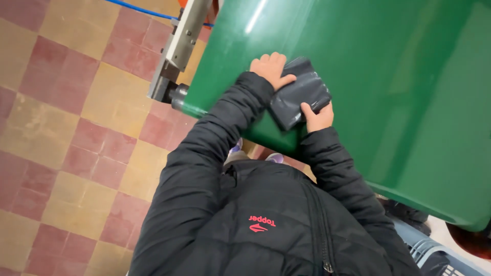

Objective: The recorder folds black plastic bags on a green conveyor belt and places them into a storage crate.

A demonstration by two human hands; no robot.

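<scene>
At the near edge of a green conveyor belt (368, 76), a dark grey plastic parcel (299, 92) lies flat on the belt surface, tilted diagonally to the edge. Both hands are on it. The left hand (271, 69) rests over the parcel's upper left corner, fingers curled and the thumb laid across the top face of the wrapping. The right hand (318, 116) grips the lower right corner, thumb on top and the remaining fingers hidden beneath or behind the package. The two hands are set apart, one at each opposite corner, and both are closed on the parcel. The wrapping is glossy and creased, with folds catching light near its middle. Both arms are clad in the sleeves of a black padded jacket (266, 220), which fills the lower centre of the view and carries a small red emblem on the chest. Left of the belt, a grey metal frame (179, 48) with a roller end stands at the belt's corner, and a blue cable (138, 9) runs behind it. Beneath lies a floor of red and yellow tiles (66, 128) in a chequered pattern. At the lower right corner, part of a grey slatted plastic crate (434, 255) shows under the belt.
</scene>
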